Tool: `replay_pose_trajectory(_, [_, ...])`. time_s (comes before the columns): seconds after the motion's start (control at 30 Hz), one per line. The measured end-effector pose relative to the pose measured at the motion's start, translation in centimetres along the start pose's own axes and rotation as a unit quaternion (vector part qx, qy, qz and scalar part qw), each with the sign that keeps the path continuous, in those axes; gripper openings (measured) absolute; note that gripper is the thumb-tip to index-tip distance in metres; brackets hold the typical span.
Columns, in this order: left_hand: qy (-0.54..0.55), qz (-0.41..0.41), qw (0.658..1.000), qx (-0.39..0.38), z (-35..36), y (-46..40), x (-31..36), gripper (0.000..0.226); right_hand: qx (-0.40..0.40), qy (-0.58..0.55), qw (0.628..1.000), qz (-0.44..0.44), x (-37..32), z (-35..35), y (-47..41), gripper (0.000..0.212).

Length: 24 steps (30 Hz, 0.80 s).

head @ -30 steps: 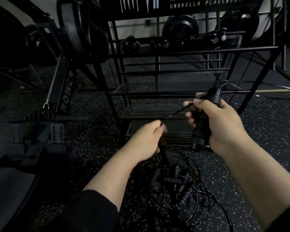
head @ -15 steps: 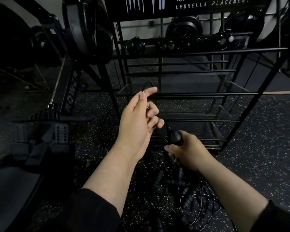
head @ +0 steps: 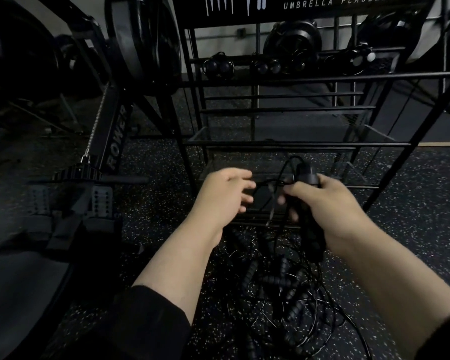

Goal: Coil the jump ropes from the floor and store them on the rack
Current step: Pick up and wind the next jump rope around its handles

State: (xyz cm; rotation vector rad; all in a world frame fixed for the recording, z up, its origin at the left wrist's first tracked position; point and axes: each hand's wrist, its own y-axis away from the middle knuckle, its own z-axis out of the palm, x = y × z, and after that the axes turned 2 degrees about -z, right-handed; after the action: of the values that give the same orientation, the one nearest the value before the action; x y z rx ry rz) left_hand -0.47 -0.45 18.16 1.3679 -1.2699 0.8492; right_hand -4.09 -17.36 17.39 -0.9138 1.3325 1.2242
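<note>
My right hand (head: 322, 203) grips two black jump-rope handles (head: 307, 175) held together, upright, in front of the rack's low shelf. A thin black cord (head: 273, 181) runs from the handles' top across to my left hand (head: 225, 194), whose blurred fingers curl around it. Below both hands a tangled pile of black jump ropes (head: 283, 287) with ribbed handles lies on the speckled floor. The black metal rack (head: 296, 144) stands straight ahead. Several coiled ropes (head: 218, 66) hang on its upper bar.
A rowing machine (head: 115, 141) marked ROWER, with footplates (head: 70, 201), stands close on the left. Its flywheel (head: 143, 40) rises beside the rack. The rack's slanted leg (head: 400, 157) runs down on the right. Speckled rubber floor (head: 413, 216) spreads to the right.
My left hand came down from in front of the rack's bar to the cord beside my right hand. My right hand rose from the pile with the handles.
</note>
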Motion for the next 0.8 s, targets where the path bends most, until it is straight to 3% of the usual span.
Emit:
replay_pose_trajectory(0.2, [-0.228, 0.04, 0.968, -0.097, 0.9, 0.3, -0.6, 0.02, -0.032, -0.013, 0.999, -0.01, -1.6, -1.0, 0.5, 0.009])
replay_pose_trajectory(0.33, [-0.232, 0.015, 0.946, -0.226, 1.5, 1.0, -1.0, 0.024, -0.034, -0.061, 0.998, -0.004, -2.2, -1.2, 0.7, 0.009])
replay_pose_trajectory(0.4, [-0.248, 0.024, 0.937, -0.243, 2.0, 0.8, -1.6, 0.022, -0.038, -0.087, 0.996, 0.0, -2.4, -1.5, 0.7, 0.011])
replay_pose_trajectory(0.5, [-0.248, 0.059, 0.945, -0.205, 2.3, 0.2, -2.4, 0.02, -0.02, -0.12, 0.992, -0.019, -2.6, -1.7, 0.4, 0.017])
replay_pose_trajectory(0.6, [-0.21, 0.127, 0.962, -0.116, 2.2, -0.2, -1.8, 0.018, 0.003, -0.131, 0.99, -0.052, -2.9, -2.3, 0.1, 0.021])
replay_pose_trajectory(0.67, [-0.161, 0.171, 0.971, -0.034, 1.6, -0.1, -0.8, 0.02, 0.018, -0.11, 0.992, -0.062, -3.0, -2.9, -0.1, 0.022])
replay_pose_trajectory(0.8, [-0.154, 0.255, 0.952, 0.072, 0.4, 0.5, 0.5, 0.023, 0.054, -0.01, 0.997, -0.045, -1.9, -3.8, -0.9, 0.022])
